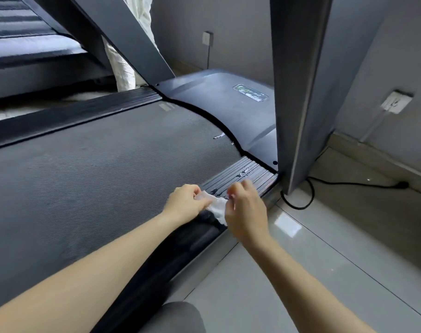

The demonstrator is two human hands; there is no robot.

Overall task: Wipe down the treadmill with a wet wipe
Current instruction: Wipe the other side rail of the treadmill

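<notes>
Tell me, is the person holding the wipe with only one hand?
No, both the left hand and the right hand grip the white wipe above the treadmill's side rail.

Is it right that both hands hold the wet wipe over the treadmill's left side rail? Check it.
Wrong in one respect: the head view shows the left hand and right hand holding the wet wipe over the right side rail, not the left.

Grey walls (pixel 240 32) fill the upper middle and right of the frame, meeting a glossy pale tiled floor (pixel 313 272) at lower right along a beige skirting board (pixel 373 155). A white wall socket (pixel 395 102) sits at right, a second socket (pixel 207 39) at upper centre (a cord drops from it). A black cable (pixel 349 183) loops across the tiles. A cream curtain (pixel 123 68) hangs at upper left.
</notes>
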